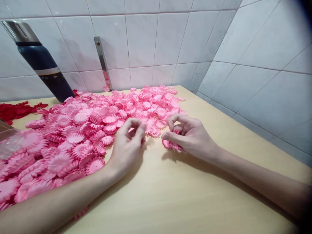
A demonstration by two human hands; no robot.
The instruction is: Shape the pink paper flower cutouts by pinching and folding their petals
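Right, the pink frilled piece (168, 145) is gripped in the right hand (198, 139), fingers curled around it, just above the surface (151, 198). The left hand (123, 154) is nearer the pink heap (75, 138), which spreads beyond it and off to its left; fingers curled in, can't tell if they hold anything. Heap pieces: mostly round, thin, toothed rims, small center holes, no obvious long axis.

Two bare hands, left (129, 138) and right (190, 136), work above a pale bench (146, 201); the right grips pink petals (172, 144) beside a pink heap (80, 117) reaching the bench's far edge.
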